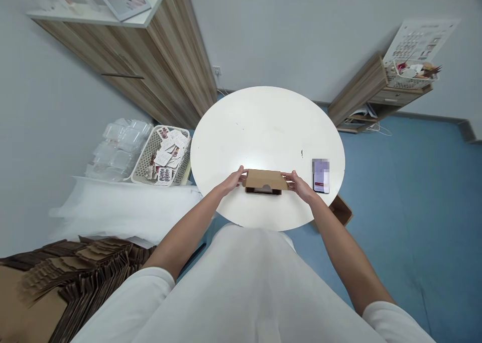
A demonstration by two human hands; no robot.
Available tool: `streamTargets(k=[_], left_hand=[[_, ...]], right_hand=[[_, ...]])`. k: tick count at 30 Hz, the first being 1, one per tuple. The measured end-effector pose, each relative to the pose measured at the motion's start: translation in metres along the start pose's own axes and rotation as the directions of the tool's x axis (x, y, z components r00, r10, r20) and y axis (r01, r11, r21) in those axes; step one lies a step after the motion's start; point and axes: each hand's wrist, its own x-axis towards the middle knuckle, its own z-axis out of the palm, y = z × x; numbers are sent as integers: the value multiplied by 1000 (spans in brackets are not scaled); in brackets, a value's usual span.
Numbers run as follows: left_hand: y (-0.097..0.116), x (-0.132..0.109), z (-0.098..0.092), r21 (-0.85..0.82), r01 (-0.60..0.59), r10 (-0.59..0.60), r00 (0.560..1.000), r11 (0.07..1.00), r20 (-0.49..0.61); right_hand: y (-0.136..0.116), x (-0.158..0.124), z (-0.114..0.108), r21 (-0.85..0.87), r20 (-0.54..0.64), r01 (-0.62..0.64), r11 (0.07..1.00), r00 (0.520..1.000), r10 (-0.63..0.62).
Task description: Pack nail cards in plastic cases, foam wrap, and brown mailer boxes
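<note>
A small brown cardboard box rests near the front of the round white table. Its lid flap is partly raised, leaving a dark gap along the side facing me; what lies inside is hard to make out. My left hand grips the box at its left end, fingers against the side. At the opposite end my right hand holds the lid's corner and side. Just right of that hand a phone with a lit screen lies on the table.
Left of the table stands a white basket of printed cards, beside clear plastic packs. Flattened cardboard boxes are stacked at lower left. An open carton sits below the table's right edge. Cabinets stand behind.
</note>
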Motion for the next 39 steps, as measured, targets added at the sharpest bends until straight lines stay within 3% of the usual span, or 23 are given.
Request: streamTargets(k=[3, 7, 13, 17, 27, 32, 35, 39], left_hand=[[-3, -6, 10, 60, 17, -18, 1000, 998, 13], [-10, -10, 26, 185, 54, -26, 988, 981, -150], [-29, -12, 42, 388, 144, -20, 952, 911, -305], [-42, -10, 51, 463, 160, 31, 925, 871, -378], [-54, -7, 63, 510, 155, 65, 920, 846, -387], [-64, -17, 64, 599, 45, 244, 887, 800, -392], [-71, -26, 63, 632, -75, 339, 889, 771, -308], [-72, -35, 63, 587, -172, 350, 914, 791, -205]], right_hand=[[5, -8, 10, 10, 6, -65, 998, 998, 65], [21, -14, 24, -63, -130, -133, 989, 984, 124], [51, -13, 36, -338, -359, -169, 926, 933, 40], [62, -11, 41, -417, -393, -203, 886, 919, 25], [70, -9, 45, -407, -370, -238, 882, 926, 79], [73, -19, 50, -474, -394, -93, 876, 912, -116], [75, -29, 54, -510, -348, 1, 860, 914, -208], [78, -37, 61, -527, -256, 87, 845, 932, -256]])
